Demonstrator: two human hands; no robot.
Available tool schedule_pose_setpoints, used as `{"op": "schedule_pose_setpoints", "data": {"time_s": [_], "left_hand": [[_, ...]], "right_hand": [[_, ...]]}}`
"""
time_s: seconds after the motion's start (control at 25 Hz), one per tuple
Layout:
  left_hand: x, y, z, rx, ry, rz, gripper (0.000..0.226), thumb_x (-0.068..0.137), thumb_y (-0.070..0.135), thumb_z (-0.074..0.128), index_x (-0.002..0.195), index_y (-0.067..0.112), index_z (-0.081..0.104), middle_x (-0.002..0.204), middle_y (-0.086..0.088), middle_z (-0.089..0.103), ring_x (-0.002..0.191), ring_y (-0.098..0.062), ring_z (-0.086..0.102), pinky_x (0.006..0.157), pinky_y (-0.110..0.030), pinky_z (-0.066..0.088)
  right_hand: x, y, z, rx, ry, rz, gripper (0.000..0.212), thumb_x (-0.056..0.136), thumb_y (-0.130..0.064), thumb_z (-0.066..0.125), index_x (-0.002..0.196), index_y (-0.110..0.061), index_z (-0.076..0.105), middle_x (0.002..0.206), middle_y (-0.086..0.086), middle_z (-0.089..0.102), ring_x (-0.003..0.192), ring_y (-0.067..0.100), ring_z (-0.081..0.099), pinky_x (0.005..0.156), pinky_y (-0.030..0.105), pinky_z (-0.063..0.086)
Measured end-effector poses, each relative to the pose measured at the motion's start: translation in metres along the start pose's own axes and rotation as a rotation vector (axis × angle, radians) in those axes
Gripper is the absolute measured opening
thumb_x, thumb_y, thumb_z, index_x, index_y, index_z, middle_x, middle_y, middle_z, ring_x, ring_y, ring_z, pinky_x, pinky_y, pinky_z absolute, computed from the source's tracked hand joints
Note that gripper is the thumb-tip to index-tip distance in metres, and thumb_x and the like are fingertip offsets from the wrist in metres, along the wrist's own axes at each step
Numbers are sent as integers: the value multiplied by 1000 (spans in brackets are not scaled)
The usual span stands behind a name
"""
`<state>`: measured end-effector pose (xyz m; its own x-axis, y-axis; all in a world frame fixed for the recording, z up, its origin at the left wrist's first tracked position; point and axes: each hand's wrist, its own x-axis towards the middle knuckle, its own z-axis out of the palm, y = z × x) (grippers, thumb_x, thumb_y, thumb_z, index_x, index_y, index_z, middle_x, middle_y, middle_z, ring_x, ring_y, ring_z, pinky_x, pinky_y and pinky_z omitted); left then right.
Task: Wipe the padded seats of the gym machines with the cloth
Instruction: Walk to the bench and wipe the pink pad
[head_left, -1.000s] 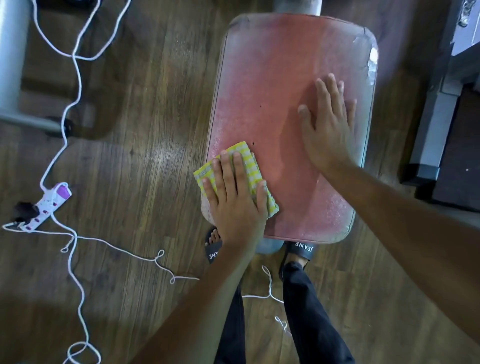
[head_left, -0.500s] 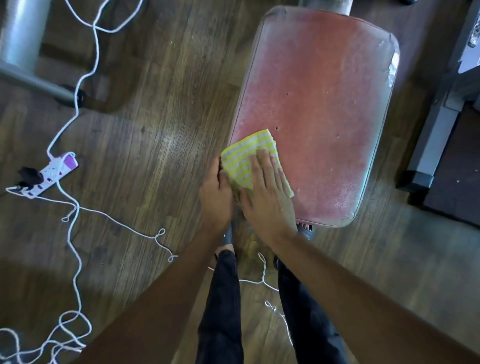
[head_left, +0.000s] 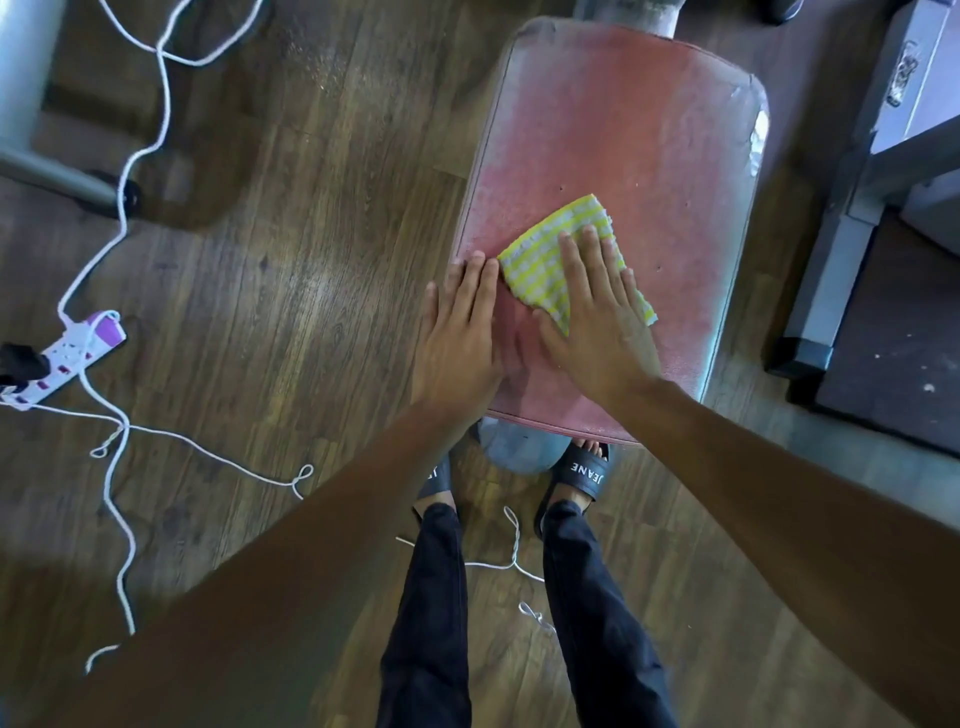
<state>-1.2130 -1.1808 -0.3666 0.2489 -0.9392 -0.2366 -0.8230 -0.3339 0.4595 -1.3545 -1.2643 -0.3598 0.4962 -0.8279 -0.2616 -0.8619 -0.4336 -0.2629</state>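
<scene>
The wiping of this padded seat (head_left: 649, 130) looks to be in its middle stretch, not its end. The yellow-and-white checked cloth (head_left: 545, 260) lies folded on the red pad, left of its centre and nearer the near end than the far one. The right hand (head_left: 597, 322) presses down on it with the palm flat and the fingers straight and slightly spread, covering the cloth's near right part. The left hand (head_left: 460, 332) rests flat on the near left edge of the pad, fingers straight and close together, holding nothing. Its fingertips lie just beside the cloth's left corner; whether they touch it cannot be told. Judging by the surface, the near part of the pad around the hands shows a deeper, more even red. A pale, dusty haze covers the far half and runs down the right edge, where the covering also looks worn. So the near left portion seems to be dealt with, and the far end and the right side are probably left to do. Only this one seat is in view. Part of a grey machine frame (head_left: 831, 234) stands to the right, but no pad shows on it, so how many other seats remain cannot be told. A white cord (head_left: 161, 104) and a power strip (head_left: 67, 358) lie on the wooden floor (head_left: 285, 260) to the left, well apart from the work.
</scene>
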Motion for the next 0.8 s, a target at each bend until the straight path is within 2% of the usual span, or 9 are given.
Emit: {"op": "schedule_pose_setpoints", "data": {"time_s": [0.12,0.2,0.28,0.32,0.44,0.56,0.68,0.76,0.8], "left_hand": [[8,-2,13,63,3,44,60,95,19,20,153,8,13,162,-8,11,151,-22,5,123,-42,8],[8,-2,18,44,8,31,57,98,13,26,153,6,13,162,-9,11,151,-23,5,123,-42,8],[8,-2,17,33,0,31,56,99,14,23,153,6,13,162,-9,11,151,-23,5,124,-41,6],[9,-2,15,35,-8,35,55,99,16,20,153,6,13,162,-9,11,151,-22,4,123,-40,5],[9,-1,9,44,-31,45,55,100,17,21,153,7,13,162,-8,10,151,-22,3,123,-38,3],[10,-1,1,62,-85,49,55,101,14,29,153,8,11,163,-7,8,151,-21,2,124,-39,5],[13,4,-20,41,-140,14,55,102,16,31,153,9,13,163,-6,11,151,-19,5,123,-41,12],[16,10,-46,31,-123,-29,53,102,16,31,153,9,16,162,-5,15,151,-20,8,123,-42,15],[16,13,-61,35,-105,-40,53,102,15,31,153,9,16,162,-5,15,151,-20,8,122,-42,16]], "right_hand": [[6,-5,4,-182,45,-2,72,86,-22,53,151,-6,27,156,23,29,144,39,29,112,53,35],[8,-8,8,-319,48,-4,64,87,-10,45,148,-2,30,151,26,35,138,43,38,104,54,44],[10,-14,6,-378,20,29,60,90,-5,32,150,-3,24,152,25,34,139,43,37,103,55,44],[13,-18,4,-373,14,58,60,91,-4,32,151,-4,21,153,24,32,140,43,35,104,55,43],[16,-25,0,-292,-23,123,70,90,2,48,153,-7,18,155,21,28,142,44,28,108,58,38],[19,-19,-18,-37,-22,96,69,88,6,49,151,-11,26,154,13,32,138,40,36,105,54,40],[28,-9,-50,335,-21,220,61,87,4,42,145,-15,42,143,8,50,122,34,52,97,39,42],[30,-9,-72,660,-62,373,47,83,-1,44,123,-18,62,109,11,66,96,29,61,78,33,46],[28,-12,-83,885,-91,458,36,78,-5,46,104,-19,67,89,12,64,80,26,59,66,32,46]]}}
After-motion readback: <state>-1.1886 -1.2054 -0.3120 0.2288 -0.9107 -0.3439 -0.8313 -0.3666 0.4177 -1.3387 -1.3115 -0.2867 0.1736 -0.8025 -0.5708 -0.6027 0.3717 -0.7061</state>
